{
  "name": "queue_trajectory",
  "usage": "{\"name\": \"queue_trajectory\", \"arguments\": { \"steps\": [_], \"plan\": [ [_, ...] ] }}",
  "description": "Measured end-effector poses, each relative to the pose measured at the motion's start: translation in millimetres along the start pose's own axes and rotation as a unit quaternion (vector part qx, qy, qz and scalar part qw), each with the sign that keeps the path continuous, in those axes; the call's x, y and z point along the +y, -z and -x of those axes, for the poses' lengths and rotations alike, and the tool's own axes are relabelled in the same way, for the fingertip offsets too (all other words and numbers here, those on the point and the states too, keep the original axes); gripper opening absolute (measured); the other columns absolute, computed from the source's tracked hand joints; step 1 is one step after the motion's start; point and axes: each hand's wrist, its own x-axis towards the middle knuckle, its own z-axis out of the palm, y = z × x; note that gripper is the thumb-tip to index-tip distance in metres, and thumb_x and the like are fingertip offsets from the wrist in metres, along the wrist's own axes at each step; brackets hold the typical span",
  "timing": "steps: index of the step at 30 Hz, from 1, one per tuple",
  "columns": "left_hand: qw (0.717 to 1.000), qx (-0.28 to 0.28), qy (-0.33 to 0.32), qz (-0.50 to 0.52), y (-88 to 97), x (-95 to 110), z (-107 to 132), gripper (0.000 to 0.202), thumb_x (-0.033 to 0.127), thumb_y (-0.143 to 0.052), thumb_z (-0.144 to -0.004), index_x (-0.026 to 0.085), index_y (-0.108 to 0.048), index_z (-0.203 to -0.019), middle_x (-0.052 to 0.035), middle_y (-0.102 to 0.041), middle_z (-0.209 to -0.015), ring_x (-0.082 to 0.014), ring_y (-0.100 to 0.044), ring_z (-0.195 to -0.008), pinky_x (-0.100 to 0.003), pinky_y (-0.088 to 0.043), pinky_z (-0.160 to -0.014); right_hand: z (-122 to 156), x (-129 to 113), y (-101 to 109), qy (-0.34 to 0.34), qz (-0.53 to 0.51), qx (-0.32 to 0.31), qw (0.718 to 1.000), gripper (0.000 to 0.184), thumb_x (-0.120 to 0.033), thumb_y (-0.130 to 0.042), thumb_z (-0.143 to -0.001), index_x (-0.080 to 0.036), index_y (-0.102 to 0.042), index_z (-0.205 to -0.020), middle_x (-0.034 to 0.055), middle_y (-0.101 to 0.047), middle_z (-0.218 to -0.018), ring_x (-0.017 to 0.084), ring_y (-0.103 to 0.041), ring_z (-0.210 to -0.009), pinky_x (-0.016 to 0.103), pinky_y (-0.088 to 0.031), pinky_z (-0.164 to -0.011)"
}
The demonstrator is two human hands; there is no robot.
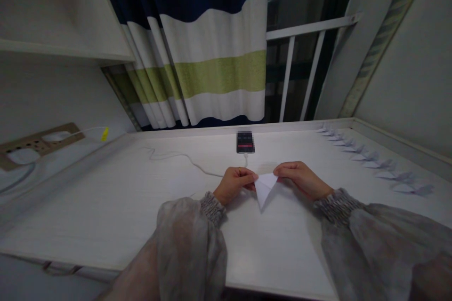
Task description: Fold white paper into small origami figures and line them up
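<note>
Paper (265, 188), folded to a point, is held over the table (268, 254); probably light, crisp and easily creased, it is best gripped by its upper corners. Your left hand (233, 185) pinches the left corner, fingers curled; your right hand (301, 178) pinches the right, fingers together.

One folded paper (265, 183) is held in the fingers (248, 179) of two hands (233, 185). Right of the fingers, at least seven paper shapes (373, 165) are lined up. Past the fingers, one phone (245, 142) and one curtain (219, 37) are seen.
</note>
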Motion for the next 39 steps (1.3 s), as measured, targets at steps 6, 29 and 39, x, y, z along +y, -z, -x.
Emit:
{"name": "queue_trajectory", "arguments": {
  "steps": [6, 29, 39],
  "plan": [
    [0.999, -0.04, 0.015, -0.026, -0.4, -2, 1, 0.025, 0.031, -0.072, -0.052, 0.008, -0.064, -0.06, -0.0021, -0.06, -0.048, -0.0079, -0.052, -0.043, -0.02, -0.043, -0.048, 2, 2, -8, 0.003, 0.035, -0.052, 0.998, 0.02, -0.033, -0.061, -0.062, -0.014, -0.065, -0.066, 0.0011, -0.061, -0.065, 0.012, -0.05, -0.062, 0.026, -0.037, -0.063],
    [0.998, 0.055, 0.007, 0.025, 9.3, 1, -5, 0.025, 0.03, -0.071, -0.053, 0.009, -0.061, -0.061, -0.0011, -0.059, -0.05, -0.0072, -0.051, -0.043, -0.02, -0.04, -0.047, -3, 0, 12, 0.006, -0.019, 0.013, 1.0, 0.019, -0.034, -0.061, -0.061, -0.014, -0.06, -0.059, -0.0009, -0.054, -0.057, 0.009, -0.044, -0.055, 0.025, -0.035, -0.059],
    [0.993, 0.09, -0.058, 0.051, -7.0, -4, -6, 0.029, 0.034, -0.07, -0.055, 0.012, -0.057, -0.068, 0.0022, -0.057, -0.057, -0.0071, -0.053, -0.053, -0.021, -0.045, -0.055, 8, 5, -37, 0.092, 0.064, 0.003, 0.994, 0.033, -0.047, -0.053, -0.07, -0.018, -0.043, -0.056, -0.005, -0.039, -0.053, 0.008, -0.035, -0.051, 0.023, -0.028, -0.049]
  ]
}}
